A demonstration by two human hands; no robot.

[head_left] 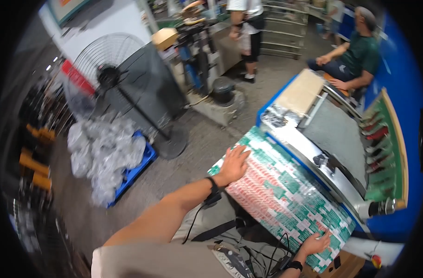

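Observation:
A flat panel (267,185) covered in a red, green and white print lies in front of me, along the near side of a blue-edged workbench. My left hand (234,166) rests on its far left part, fingers spread and holding nothing. At the panel's near right end, my right hand (315,244) touches the printed surface with its fingers apart and slightly bent. Something small and pale shows by those fingers, too small to make out. Both wrists wear black bands, with thin black cables near them.
The workbench has a grey top (336,139); red-handled tools hang on a green board (387,157). A dark cylindrical fitting (381,207) juts from its near corner. Left stand a floor fan (108,76) and a blue tray (146,160) of clear plastic bags. A person (362,55) sits beyond the bench.

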